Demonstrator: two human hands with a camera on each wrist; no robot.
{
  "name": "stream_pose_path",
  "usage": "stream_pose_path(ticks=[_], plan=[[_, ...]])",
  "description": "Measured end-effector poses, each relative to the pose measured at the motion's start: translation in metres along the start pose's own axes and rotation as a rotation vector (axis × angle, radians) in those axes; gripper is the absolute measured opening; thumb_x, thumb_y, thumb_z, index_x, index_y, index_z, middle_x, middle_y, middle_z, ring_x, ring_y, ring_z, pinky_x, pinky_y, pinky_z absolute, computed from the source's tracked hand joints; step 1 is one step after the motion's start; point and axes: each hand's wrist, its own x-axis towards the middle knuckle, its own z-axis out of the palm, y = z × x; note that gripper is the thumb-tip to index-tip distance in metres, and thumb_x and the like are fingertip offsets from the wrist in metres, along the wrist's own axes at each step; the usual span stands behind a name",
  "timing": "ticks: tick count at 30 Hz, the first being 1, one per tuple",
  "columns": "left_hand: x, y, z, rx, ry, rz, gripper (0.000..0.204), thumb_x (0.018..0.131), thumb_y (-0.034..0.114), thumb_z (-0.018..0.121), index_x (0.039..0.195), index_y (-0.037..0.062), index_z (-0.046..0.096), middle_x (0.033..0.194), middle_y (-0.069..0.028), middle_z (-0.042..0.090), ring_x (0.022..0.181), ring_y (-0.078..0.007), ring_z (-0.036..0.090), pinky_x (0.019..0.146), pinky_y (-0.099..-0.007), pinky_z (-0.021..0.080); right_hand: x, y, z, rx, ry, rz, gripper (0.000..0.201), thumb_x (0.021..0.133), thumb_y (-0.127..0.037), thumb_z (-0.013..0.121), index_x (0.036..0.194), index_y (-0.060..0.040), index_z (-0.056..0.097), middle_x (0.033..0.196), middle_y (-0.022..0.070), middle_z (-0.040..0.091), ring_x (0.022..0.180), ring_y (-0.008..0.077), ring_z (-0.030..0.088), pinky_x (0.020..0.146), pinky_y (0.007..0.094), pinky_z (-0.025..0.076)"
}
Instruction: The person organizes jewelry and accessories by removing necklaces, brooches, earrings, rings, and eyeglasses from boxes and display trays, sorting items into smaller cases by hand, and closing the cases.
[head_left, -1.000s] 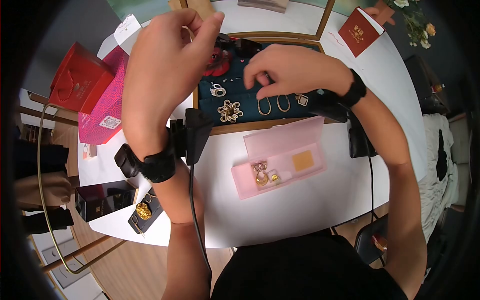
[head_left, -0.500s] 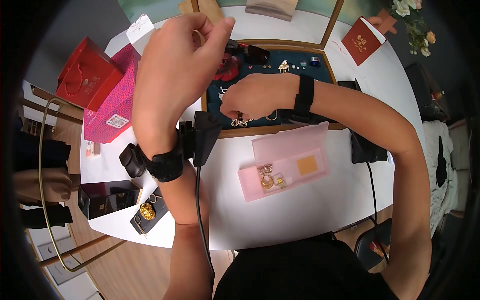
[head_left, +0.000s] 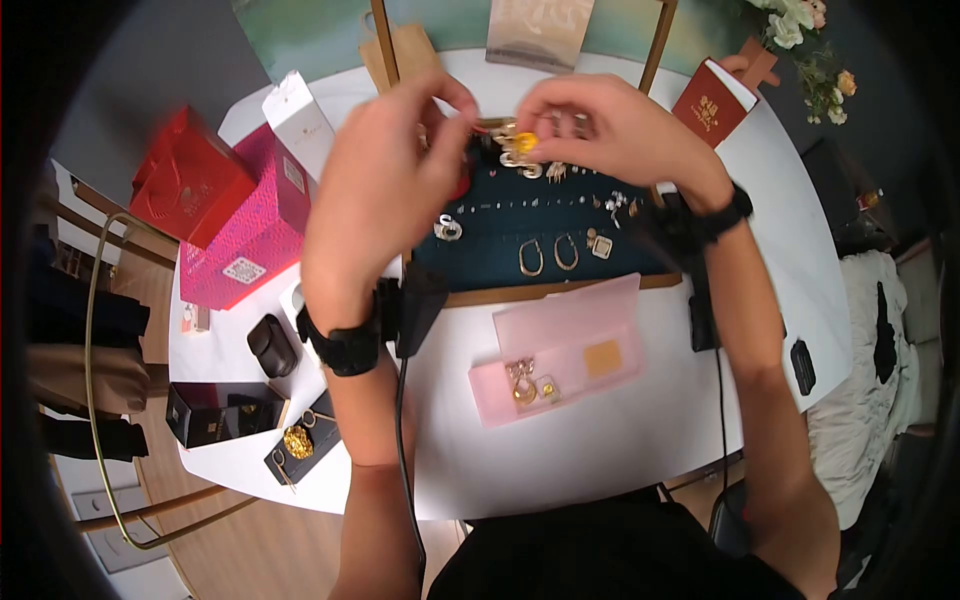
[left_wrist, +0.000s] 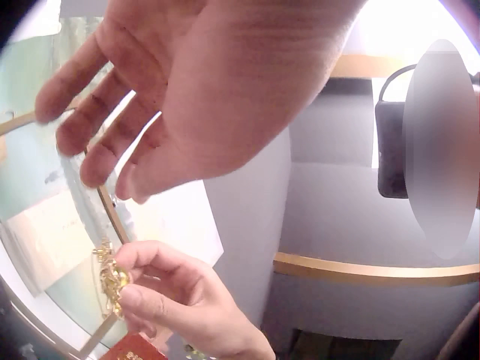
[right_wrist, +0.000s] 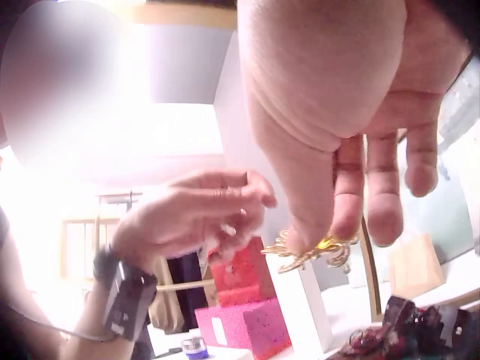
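Note:
A gold flower-shaped brooch (head_left: 509, 155) with a yellow centre is raised over the jewelry tray (head_left: 470, 298). My right hand (head_left: 630, 135) pinches the brooch between thumb and forefinger, as the right wrist view shows, with its other fingers extended. My left hand (head_left: 385, 190) is held up to the left of the brooch, fingers relaxed and apart from it. In the left wrist view the brooch (left_wrist: 112, 283) is below the left fingers (left_wrist: 75, 139). On the tray's dark green lining lie two hoop earrings (head_left: 566, 252), a square pendant (head_left: 600, 246) and a swan-like silver piece (head_left: 447, 229).
In front of the tray an opened pink box (head_left: 492, 402) holds gold jewelry. Left are a red bag (head_left: 190, 185), a pink patterned box (head_left: 235, 250), a white box (head_left: 300, 120) and a black case (head_left: 225, 412). A red booklet (head_left: 708, 108) stands back right.
My right hand has reached down to the tray's lower left, taken hold of the flower brooch and raised it toward the back. The left hand has lowered slightly and turned toward it.

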Motion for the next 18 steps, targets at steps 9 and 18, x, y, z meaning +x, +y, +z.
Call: stream_pose_path(ticks=[9,18], plan=[[0.002,0.051,0.04,-0.297,-0.206,0.18,0.06,0.07,0.001,0.084,0.126,0.0031,0.063,0.111,-0.0061,0.067,0.092,-0.0143,0.063,0.08,-0.0287,0.056,-0.072,-0.051,-0.017,-0.15,0.393,0.083,0.022,0.078,-0.005,0.077,0.098,-0.0048,0.068,0.082,0.0024,0.06,0.069,0.0119,0.055,0.057,0.0258,0.041],[0.004,0.046,0.055,-0.595,-0.143,0.07,0.053,0.081,-0.016,0.069,0.132,-0.0062,0.058,0.129,-0.0157,0.062,0.112,-0.0175,0.062,0.092,-0.0303,0.057,-0.076,-0.047,-0.027,-0.156,0.455,-0.004,0.033,0.076,-0.012,0.079,0.107,-0.0078,0.067,0.101,0.0047,0.063,0.087,0.0216,0.062,0.071,0.0311,0.05]])
